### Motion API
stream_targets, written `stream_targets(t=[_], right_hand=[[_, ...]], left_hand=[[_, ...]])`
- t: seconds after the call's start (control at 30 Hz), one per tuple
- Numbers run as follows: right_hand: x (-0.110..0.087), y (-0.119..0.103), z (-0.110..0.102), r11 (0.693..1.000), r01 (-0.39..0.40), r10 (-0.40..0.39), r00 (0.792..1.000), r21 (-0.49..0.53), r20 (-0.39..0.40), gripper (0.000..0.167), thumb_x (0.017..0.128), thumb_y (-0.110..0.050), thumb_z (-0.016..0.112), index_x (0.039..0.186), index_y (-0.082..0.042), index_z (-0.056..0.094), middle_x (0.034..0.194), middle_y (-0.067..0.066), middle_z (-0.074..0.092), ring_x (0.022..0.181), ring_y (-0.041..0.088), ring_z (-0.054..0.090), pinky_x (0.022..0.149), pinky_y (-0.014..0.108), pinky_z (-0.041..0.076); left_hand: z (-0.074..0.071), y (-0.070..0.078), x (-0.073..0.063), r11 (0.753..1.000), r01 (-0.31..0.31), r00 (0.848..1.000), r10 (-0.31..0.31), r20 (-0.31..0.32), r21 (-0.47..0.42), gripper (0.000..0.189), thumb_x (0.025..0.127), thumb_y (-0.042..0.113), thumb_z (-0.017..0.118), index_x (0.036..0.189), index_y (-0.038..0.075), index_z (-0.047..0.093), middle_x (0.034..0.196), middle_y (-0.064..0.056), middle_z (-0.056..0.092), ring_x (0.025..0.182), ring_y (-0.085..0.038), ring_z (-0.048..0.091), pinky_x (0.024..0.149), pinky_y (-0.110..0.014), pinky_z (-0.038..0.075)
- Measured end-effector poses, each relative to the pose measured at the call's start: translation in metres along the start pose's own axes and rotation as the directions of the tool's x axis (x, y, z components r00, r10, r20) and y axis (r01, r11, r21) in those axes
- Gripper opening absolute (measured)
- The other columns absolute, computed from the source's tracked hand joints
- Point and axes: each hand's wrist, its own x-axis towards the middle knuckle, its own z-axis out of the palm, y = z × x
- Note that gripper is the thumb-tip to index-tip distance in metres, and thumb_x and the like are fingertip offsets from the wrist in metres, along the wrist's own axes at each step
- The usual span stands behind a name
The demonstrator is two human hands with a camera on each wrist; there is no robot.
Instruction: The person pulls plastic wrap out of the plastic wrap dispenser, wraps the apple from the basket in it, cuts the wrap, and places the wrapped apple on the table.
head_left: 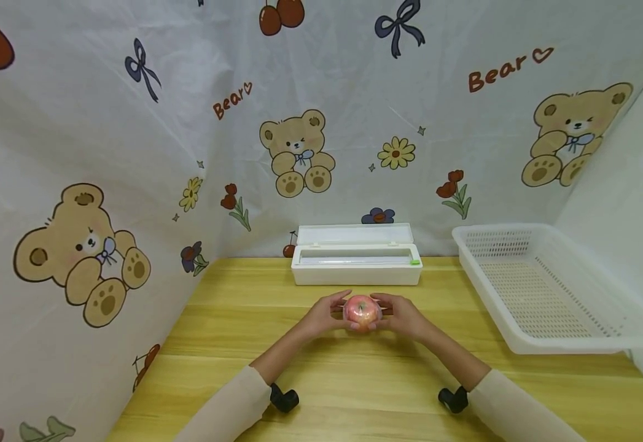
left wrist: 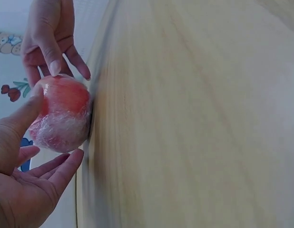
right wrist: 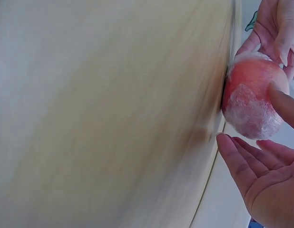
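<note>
A red apple (head_left: 362, 312) wrapped in clear cling film sits on the wooden table, stem side up in the head view. My left hand (head_left: 325, 314) holds its left side, with the thumb (left wrist: 30, 111) laid against the wrapped skin and the fingers around the lower side. From the right, my right hand (head_left: 403, 316) holds it the same way, its thumb (right wrist: 282, 102) on the film. Wrinkled film covers part of the apple (left wrist: 63, 114) in both wrist views.
Behind the apple stands a white cling film dispenser (head_left: 357, 275) with its lid up and a small green slider at the right. A white perforated basket (head_left: 567, 344) stands on the right. Bear-print cloth (head_left: 349, 123) hangs at the back and left of the wooden table (head_left: 354, 393).
</note>
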Motion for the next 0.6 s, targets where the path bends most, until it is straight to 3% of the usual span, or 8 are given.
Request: stream_targets(t=[0.2, 0.33, 0.47, 0.6], right_hand=[[-0.006, -0.007, -0.009, 0.995, 0.004, -0.002, 1.000, -0.095, 0.025, 0.076, 0.083, -0.010, 0.085, 0.145, 0.011, 0.046, 0.142, 0.032, 0.052, 0.116, 0.047, 0.062, 0.095, 0.053, 0.055], [-0.012, -0.021, -0.023, 0.984, 0.007, -0.001, 0.999, -0.180, 0.034, 0.074, 0.082, -0.007, 0.085, 0.143, 0.010, 0.048, 0.143, 0.032, 0.051, 0.116, 0.051, 0.060, 0.094, 0.056, 0.055], [-0.016, -0.037, -0.040, 0.971, 0.036, -0.023, 0.998, -0.235, 0.058, 0.068, 0.084, -0.010, 0.083, 0.140, 0.010, 0.051, 0.140, 0.033, 0.053, 0.114, 0.052, 0.061, 0.092, 0.055, 0.056], [-0.021, -0.053, -0.057, 0.951, 0.053, -0.035, 0.997, -0.305, 0.064, 0.061, 0.089, -0.018, 0.080, 0.139, 0.008, 0.055, 0.136, 0.030, 0.058, 0.114, 0.048, 0.063, 0.090, 0.054, 0.057]], left_hand=[[-0.014, 0.002, -0.010, 0.998, 0.035, 0.999, -0.034, -0.017, 0.057, 0.084, 0.088, 0.030, 0.082, 0.157, 0.012, 0.038, 0.143, -0.019, 0.056, 0.129, -0.036, 0.056, 0.106, -0.048, 0.049], [-0.032, 0.007, -0.018, 0.995, -0.003, 1.000, 0.004, -0.017, 0.095, 0.078, 0.093, 0.034, 0.075, 0.158, 0.013, 0.037, 0.147, -0.023, 0.051, 0.131, -0.039, 0.053, 0.106, -0.054, 0.047], [-0.051, 0.012, -0.022, 0.994, -0.026, 0.999, 0.028, -0.020, 0.103, 0.065, 0.102, 0.039, 0.062, 0.157, 0.014, 0.040, 0.151, -0.022, 0.048, 0.134, -0.039, 0.051, 0.102, -0.055, 0.050], [-0.068, 0.020, -0.026, 0.996, -0.028, 1.000, 0.029, -0.007, 0.082, 0.056, 0.108, 0.046, 0.043, 0.156, 0.015, 0.042, 0.157, -0.013, 0.043, 0.139, -0.036, 0.046, 0.097, -0.053, 0.054]])
